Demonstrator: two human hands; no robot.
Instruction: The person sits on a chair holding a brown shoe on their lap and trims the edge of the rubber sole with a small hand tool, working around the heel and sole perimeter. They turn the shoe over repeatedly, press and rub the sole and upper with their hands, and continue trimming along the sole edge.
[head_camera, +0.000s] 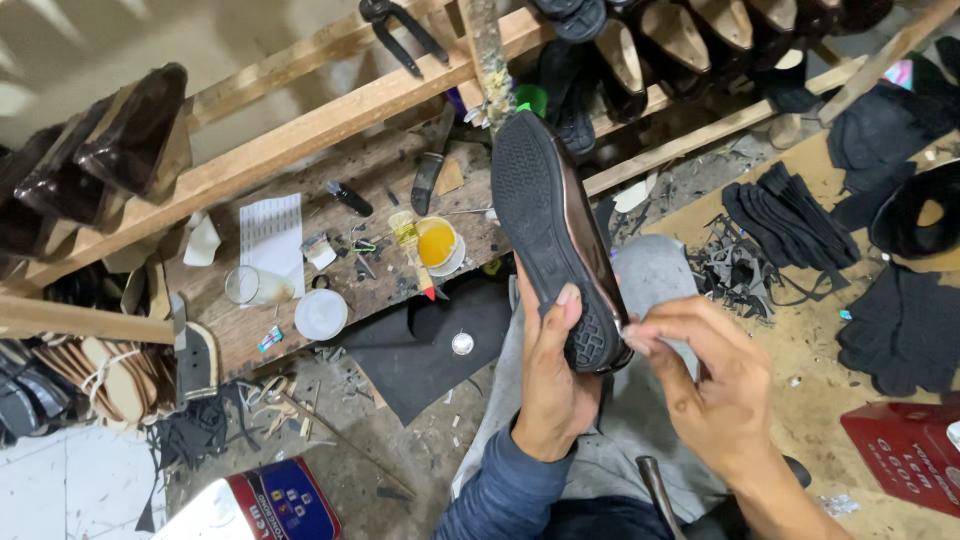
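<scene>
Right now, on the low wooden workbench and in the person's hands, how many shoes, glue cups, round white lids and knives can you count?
Shoe with black sole, in the grip of the left hand, the right hand at its heel: 1
Cup of yellow glue: 1
Round white lid: 1
Dark-handled knife on the workbench: 1
Total: 4

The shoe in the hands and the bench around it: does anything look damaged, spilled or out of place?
The shoe shows no damage: its black sole sits flush, held by the left hand while the right hand pinches the heel edge. The oddities are around it: black scraps litter the floor, and the brush lies loose beside the open glue pot.
</scene>
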